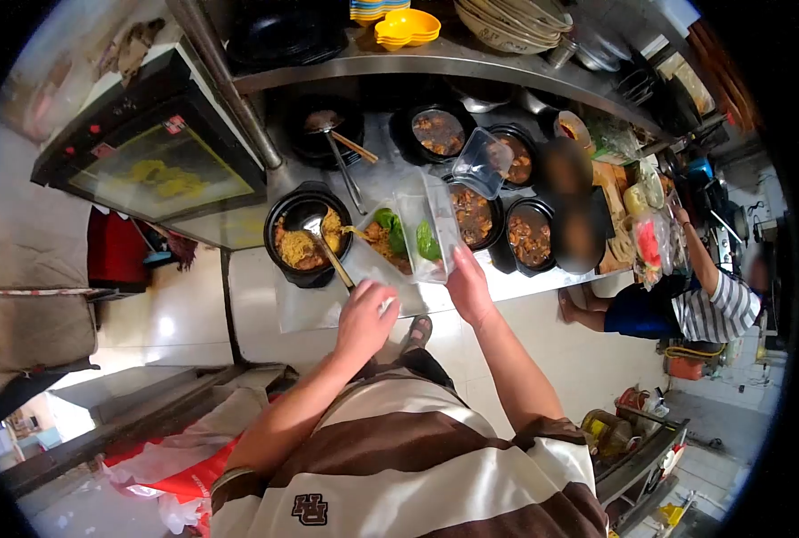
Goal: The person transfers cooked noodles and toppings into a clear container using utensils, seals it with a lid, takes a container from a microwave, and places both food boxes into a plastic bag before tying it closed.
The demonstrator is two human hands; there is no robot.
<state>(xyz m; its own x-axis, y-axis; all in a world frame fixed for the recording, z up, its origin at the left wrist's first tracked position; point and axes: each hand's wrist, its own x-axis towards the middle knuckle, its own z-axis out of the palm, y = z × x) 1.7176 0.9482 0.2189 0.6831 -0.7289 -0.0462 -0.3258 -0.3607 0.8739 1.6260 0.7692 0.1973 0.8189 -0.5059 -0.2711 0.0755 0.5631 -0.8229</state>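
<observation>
My right hand (469, 285) grips the near end of a clear plastic takeaway container (433, 260) with green leaves showing in it. Beside it on the left, noodles and more greens (389, 235) show in what looks like another clear container. My left hand (366, 316) is close to the handle end of a ladle (332, 260). Its fingers are loosely bent and apart, with nothing visible between them. The ladle's bowl rests in a black pot (278, 260) of yellow noodles and meat.
Several black pots of stew (531, 235) stand to the right, with a clear lid or box (484, 163) across their rims. Behind, a spoon (346, 175) leans from a dark pot. Overhead runs a metal shelf (399, 63) with bowls. A person in a striped shirt (713, 300) works at right.
</observation>
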